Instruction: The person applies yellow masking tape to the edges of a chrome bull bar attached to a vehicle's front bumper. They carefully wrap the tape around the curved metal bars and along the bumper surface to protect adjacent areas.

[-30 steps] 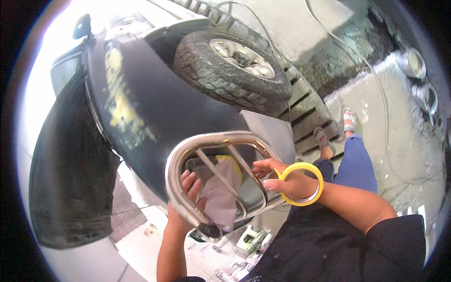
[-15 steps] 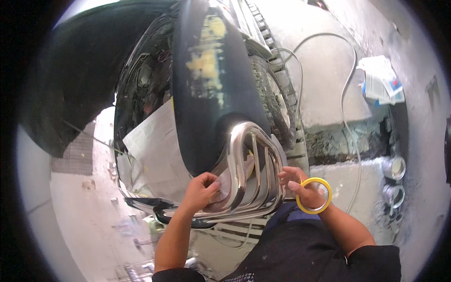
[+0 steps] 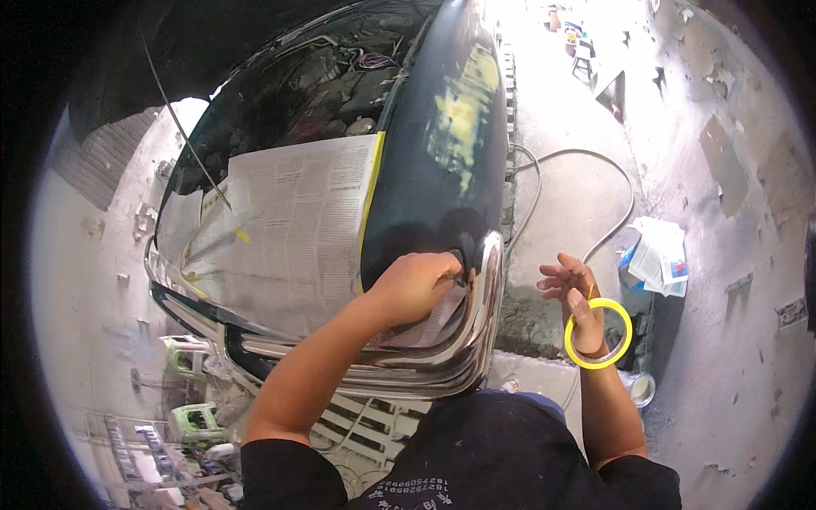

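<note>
My left hand (image 3: 421, 285) reaches over a chrome bumper (image 3: 408, 370) to the lower front end of a dark fender (image 3: 425, 191) with yellowish filler patches. Its fingers are bent and closed at the fender's edge; what they hold, if anything, is hidden. Beneath that hand, newspaper (image 3: 416, 333) shows between fender and bumper. To the right of the bumper, my right hand (image 3: 578, 293) is raised with fingers somewhat apart. A roll of yellow masking tape (image 3: 627, 327) hangs on it, around the thumb and palm. A larger newspaper sheet (image 3: 293, 217), edged with yellow tape, lies left of the fender.
An open engine bay (image 3: 331, 93) lies beyond the newspaper, with a thin rod (image 3: 183, 119) rising at its left. A grey hose (image 3: 595, 153) curves over the floor on the right. Folded papers (image 3: 659, 255) and a round can (image 3: 637, 388) are near the right wall.
The view has shifted, showing more of the engine bay and newspaper. My left hand has moved right along the bumper to the fender's edge. My right hand has lifted off the bumper's right end with the tape.
</note>
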The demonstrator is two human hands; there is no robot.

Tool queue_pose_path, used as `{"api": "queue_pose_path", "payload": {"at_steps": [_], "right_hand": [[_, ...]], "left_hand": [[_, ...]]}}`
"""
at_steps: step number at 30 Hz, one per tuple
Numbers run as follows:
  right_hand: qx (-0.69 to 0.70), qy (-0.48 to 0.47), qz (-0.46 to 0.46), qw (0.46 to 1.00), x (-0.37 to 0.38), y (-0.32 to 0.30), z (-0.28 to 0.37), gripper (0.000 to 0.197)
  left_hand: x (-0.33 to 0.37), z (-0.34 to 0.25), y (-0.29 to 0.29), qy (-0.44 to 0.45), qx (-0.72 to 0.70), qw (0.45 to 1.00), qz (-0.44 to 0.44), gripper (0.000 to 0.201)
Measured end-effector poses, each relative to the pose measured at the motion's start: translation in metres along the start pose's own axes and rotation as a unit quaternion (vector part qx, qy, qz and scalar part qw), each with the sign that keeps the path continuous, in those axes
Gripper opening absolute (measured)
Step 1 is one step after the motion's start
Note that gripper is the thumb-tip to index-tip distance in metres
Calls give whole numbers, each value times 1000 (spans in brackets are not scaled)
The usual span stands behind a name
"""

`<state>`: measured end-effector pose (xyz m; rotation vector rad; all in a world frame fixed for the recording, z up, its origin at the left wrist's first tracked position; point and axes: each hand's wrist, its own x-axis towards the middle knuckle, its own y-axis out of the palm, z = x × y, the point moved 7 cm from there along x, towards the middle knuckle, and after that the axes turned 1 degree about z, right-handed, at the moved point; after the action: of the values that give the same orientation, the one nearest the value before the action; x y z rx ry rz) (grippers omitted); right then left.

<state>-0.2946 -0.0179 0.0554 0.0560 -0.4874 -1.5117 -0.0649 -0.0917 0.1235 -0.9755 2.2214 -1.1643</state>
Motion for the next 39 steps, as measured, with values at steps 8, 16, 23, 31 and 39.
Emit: {"api": "queue_pose_path", "payload": {"at_steps": [8,16,23,31,39], "right_hand": [[-50,-1,71,996,16,23,12,64],[-153,-28,211,965,88,46,33,62],[-243,-19,399,884,129,103,24,57],[-163,149,458,861,141,121,-22,57],[-214,225,501,808,141,135,-28,64]], "left_hand": [[2,13,-4,17,-61,998,-16,20],[7,8,-4,-73,-90,992,-52,21],[6,21,-22,-127,-49,977,-167,20],[8,22,-24,-130,-90,967,-200,20],[6,27,-23,-114,-102,964,-217,22]]}}
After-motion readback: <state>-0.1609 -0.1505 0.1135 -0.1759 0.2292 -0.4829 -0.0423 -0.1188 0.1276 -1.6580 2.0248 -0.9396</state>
